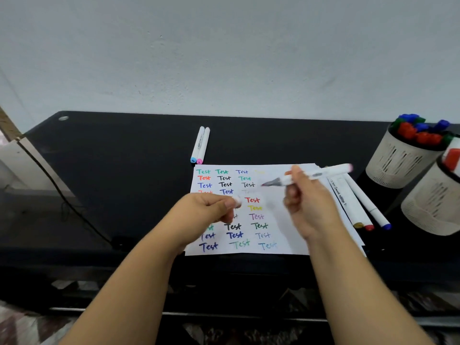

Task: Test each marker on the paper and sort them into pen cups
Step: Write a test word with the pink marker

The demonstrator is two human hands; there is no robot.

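The right hand [307, 195] grips an uncapped white marker [316, 175], fingers curled round the barrel, and holds it just above the paper [286, 245]. The grey nib end points left and slightly down toward the upper middle of the sheet; the pale pink tail end points off to the right. The tip itself is blurred, so I cannot tell whether it touches the sheet. Over on the other side, the left hand [209, 207] pinches a small white cap [237, 200] between thumb and fingertips, hovering over the left half of the paper.

The paper lies on the black desk [112, 158], near its front edge and right of centre. It is covered in rows of the word "Test" in green, red, blue, black, yellow and purple. Some words are hidden under the left hand.

Behind the paper's far left corner, two capped white markers [200, 144] lie side by side and touching, one with a blue end, one with a pink end, both ends toward the sheet. Along the paper's right edge lies a loose bunch of more white markers [358, 202], their ochre, red and blue ends pointing toward the desk's front edge.

At the right end of the desk are two beige slotted pen cups. The far pen cup [400, 163] is packed with markers topped by blue, red and green caps. The near pen cup [430, 205] is cut off by the frame edge, with one red-and-white marker showing in it.
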